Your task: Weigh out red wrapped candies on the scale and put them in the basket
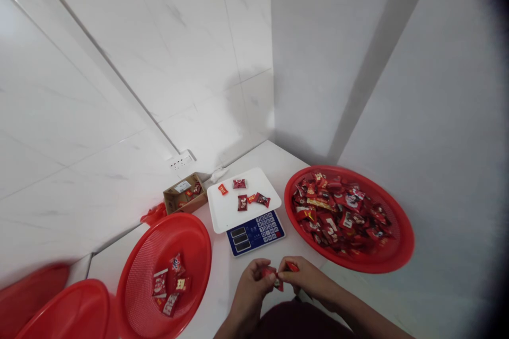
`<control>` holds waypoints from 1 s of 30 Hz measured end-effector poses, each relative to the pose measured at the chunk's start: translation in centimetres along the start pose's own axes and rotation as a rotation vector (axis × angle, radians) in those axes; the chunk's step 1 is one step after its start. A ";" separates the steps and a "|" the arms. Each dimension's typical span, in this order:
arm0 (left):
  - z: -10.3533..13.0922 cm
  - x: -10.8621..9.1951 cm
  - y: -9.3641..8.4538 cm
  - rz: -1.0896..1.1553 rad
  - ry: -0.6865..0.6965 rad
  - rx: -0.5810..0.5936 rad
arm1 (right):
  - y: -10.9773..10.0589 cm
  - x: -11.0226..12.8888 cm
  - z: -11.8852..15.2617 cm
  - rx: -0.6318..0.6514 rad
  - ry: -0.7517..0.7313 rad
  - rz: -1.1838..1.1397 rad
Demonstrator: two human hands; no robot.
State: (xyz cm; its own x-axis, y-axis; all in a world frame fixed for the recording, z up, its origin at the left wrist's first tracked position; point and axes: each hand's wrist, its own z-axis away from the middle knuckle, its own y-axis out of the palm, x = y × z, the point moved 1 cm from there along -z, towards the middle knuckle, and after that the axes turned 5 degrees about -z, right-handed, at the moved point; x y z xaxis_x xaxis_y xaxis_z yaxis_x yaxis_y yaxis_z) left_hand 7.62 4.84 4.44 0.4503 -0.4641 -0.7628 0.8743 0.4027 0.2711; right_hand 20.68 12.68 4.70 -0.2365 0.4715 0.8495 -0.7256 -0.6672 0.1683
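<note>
The left hand and right hand, each grip nearly closed, pinch small red packets just in front of the scale on the counter. Quite how many is hard to tell.

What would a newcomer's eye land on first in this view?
Most likely the red basket at right, heaped with packets. Then the scale in the middle, with five packets on its white tray. Just below it in view, the left hand and right hand hold small red packets.
</note>
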 end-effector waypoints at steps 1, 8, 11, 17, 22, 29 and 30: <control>0.0 0.1 0.0 -0.006 -0.012 -0.007 | -0.1 0.0 0.0 -0.008 -0.003 0.006; -1.0 0.9 -0.9 -0.113 -0.048 -0.031 | -0.3 -0.2 -0.6 -0.019 -0.037 0.047; -1.4 0.8 -0.8 -0.115 0.014 -0.063 | -0.1 -0.2 -0.9 -0.034 -0.045 0.071; -0.8 0.0 0.0 -0.127 -0.005 -0.038 | -0.2 -0.4 -1.0 -0.046 -0.044 0.054; -1.1 0.7 -0.4 -0.356 -0.018 0.033 | -0.4 -0.4 -0.9 0.006 -0.042 0.067; -0.9 0.4 -0.3 -0.439 0.114 0.038 | -0.2 -0.6 -1.0 -0.014 -0.019 0.057; -0.8 0.2 -0.3 -0.441 0.128 0.035 | -0.2 -0.7 -1.0 -0.009 -0.020 0.054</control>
State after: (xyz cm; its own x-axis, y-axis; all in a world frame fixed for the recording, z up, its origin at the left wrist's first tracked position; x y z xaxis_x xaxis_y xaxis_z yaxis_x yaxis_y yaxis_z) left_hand 7.34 5.26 3.77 0.0099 -0.4833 -0.8754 0.9840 0.1605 -0.0775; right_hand 20.34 13.10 3.57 -0.2628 0.4230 0.8672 -0.7180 -0.6861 0.1171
